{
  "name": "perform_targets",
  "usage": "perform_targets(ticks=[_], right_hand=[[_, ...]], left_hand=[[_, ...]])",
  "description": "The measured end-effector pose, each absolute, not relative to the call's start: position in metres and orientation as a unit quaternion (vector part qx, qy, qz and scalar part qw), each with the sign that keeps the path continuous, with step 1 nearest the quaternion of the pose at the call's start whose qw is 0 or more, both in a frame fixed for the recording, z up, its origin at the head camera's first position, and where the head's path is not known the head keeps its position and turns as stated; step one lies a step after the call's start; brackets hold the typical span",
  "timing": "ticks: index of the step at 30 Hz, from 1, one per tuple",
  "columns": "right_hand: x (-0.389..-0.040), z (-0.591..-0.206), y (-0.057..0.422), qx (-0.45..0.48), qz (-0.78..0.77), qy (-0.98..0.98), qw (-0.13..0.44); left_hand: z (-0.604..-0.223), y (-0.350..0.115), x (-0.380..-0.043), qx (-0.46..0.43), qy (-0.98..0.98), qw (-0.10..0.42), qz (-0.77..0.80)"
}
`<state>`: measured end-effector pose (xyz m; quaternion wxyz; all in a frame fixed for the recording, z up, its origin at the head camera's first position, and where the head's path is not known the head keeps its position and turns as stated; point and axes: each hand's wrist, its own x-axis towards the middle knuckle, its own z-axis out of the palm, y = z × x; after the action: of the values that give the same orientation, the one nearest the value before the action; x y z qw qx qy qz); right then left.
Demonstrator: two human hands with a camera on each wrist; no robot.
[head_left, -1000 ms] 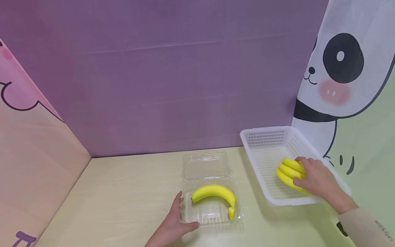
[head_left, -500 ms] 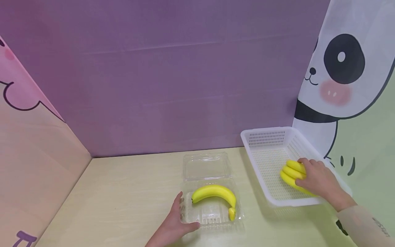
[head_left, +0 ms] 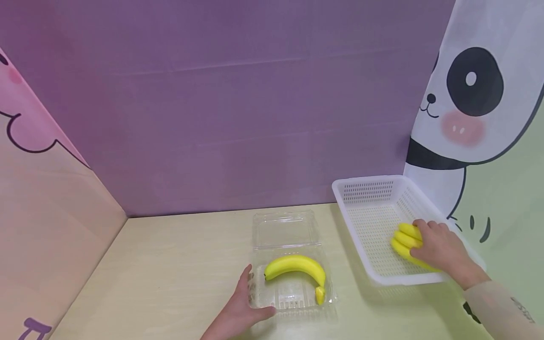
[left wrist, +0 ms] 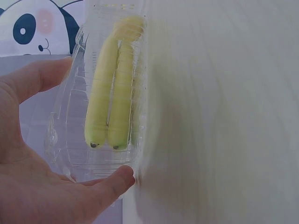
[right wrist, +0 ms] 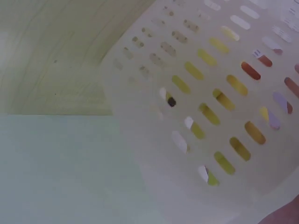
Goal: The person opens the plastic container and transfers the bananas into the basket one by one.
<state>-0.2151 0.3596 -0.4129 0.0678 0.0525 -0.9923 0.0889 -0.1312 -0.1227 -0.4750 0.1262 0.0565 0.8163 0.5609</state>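
Inside the white basket [head_left: 361, 245], my right hand [head_left: 442, 245] grips a bunch of yellow bananas [head_left: 405, 243] from above, fingers over the far side and thumb on the near side. My left hand [head_left: 238, 304] holds the left end of a clear plastic clamshell box [head_left: 284, 302], its thumb at the front edge. The box's lid [head_left: 285, 229] lies folded back. A curved yellow banana [head_left: 295, 262] rests in the base, stem end to the right. Through the box wall in the left wrist view, two banana lengths [left wrist: 100, 98] with dark tips show side by side.
The pale wooden table [head_left: 170, 264] meets a purple back wall [head_left: 212, 118]. A panda-printed panel [head_left: 459, 127] rises right beside the basket. In the right wrist view, the slotted basket wall [right wrist: 140, 140] stands before the bananas.
My right hand and the banana bunch have shifted slightly right and toward me inside the basket. The left hand, box and banana have stayed in place.
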Motion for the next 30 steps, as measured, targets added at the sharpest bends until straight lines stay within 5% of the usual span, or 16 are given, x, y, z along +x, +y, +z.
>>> perform_targets(ticks=[30], right_hand=[[-0.2215, -0.4136, 0.3579, 0.032, 0.023, -0.999, 0.033]], left_hand=[[-0.475, -0.1231, -0.1315, 0.056, 0.821, 0.128, 0.554]])
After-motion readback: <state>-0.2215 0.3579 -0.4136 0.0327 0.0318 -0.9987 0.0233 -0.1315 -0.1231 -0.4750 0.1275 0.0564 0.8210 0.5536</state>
